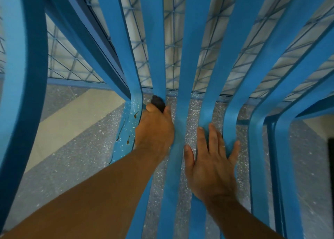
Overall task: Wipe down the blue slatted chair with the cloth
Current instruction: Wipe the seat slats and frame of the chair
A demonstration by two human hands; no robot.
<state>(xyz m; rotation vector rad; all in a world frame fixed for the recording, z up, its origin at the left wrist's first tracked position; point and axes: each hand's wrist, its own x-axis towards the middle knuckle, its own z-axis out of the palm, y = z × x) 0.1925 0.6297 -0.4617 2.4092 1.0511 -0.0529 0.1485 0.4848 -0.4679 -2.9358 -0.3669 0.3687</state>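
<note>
The blue slatted chair [188, 57] fills the view, its curved slats running from the top down to the seat bend. My left hand [155, 128] grips a dark cloth [158, 102] and presses it onto a slat at the bend, second from the left. Only a small dark wad of the cloth shows above my fingers. My right hand [213, 159] lies flat with fingers spread on the slats just right of centre. The slat left of my left hand [129, 128] carries brown streaks and pale specks.
Through the gaps I see a speckled grey floor [75, 153] with a pale beige strip [72, 123]. A blue wire-mesh panel [72, 65] stands behind the chair. The chair's thick arm frame [23, 75] curves down the left side.
</note>
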